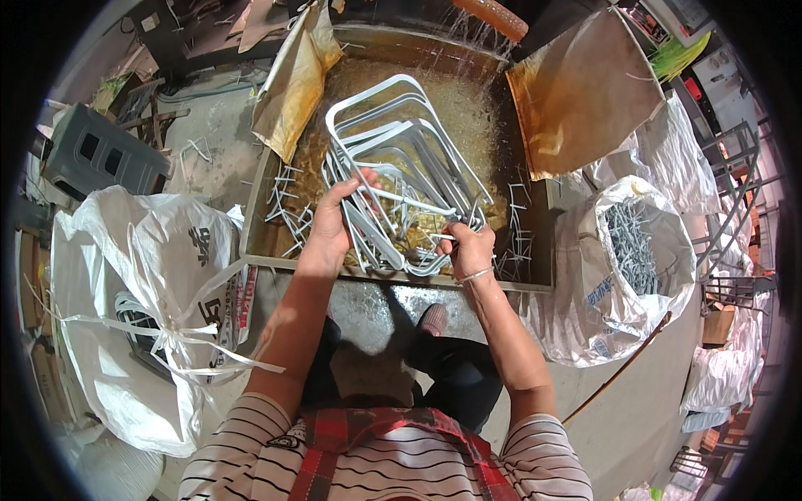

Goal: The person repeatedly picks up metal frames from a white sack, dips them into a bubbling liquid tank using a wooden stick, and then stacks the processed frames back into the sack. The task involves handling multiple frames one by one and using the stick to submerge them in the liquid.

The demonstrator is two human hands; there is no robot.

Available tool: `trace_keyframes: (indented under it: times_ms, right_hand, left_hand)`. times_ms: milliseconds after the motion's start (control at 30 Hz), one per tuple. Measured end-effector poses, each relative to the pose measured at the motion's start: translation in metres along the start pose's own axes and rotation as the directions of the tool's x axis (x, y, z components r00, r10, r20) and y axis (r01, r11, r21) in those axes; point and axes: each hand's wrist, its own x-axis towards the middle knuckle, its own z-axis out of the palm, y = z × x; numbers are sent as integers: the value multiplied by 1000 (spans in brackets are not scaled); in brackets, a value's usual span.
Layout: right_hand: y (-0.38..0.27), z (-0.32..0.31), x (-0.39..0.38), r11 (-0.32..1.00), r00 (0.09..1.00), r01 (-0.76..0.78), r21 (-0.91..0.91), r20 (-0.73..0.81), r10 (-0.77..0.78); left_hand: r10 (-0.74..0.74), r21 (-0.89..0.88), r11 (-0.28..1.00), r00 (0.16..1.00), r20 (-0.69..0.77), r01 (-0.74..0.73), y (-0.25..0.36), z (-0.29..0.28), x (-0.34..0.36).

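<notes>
White frames (393, 132), nested, over water basin (284, 263); my left hand (334, 219), fingers clamped on their left side; my right hand (472, 248), fingers closed at near-right corner, presumably keeping them together

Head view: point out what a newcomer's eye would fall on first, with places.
Probably the bundle of pale looped frames, mid-picture above the water trough, with the left hand on its left side and the right hand at its near right corner. Next, likely the orange-brown pipe spilling water at the trough's far side, then the open white sack right of the trough, packed with thin grey pieces.
</notes>
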Motion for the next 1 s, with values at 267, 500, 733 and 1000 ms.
trace_keyframes:
  times_ms: [267,500,733,1000]
  right_hand:
    - [2,-12,11,986,997,-79,-147,7,80]
    - [-10,-52,23,980,984,-160,-119,66,168]
    - [-16,-63,31,866,976,96,-491,218,16]
    - [-6,-66,18,792,951,267,-549,283,-124]
  left_hand:
    - [-55,-102,991,966,254,84,3,-11,9]
    - [3,-47,999,961,276,10,23,-15,12]
    - [116,-163,985,922,370,-59,21,-1,11]
    - [139,-144,986,878,459,-81,17,9,12]
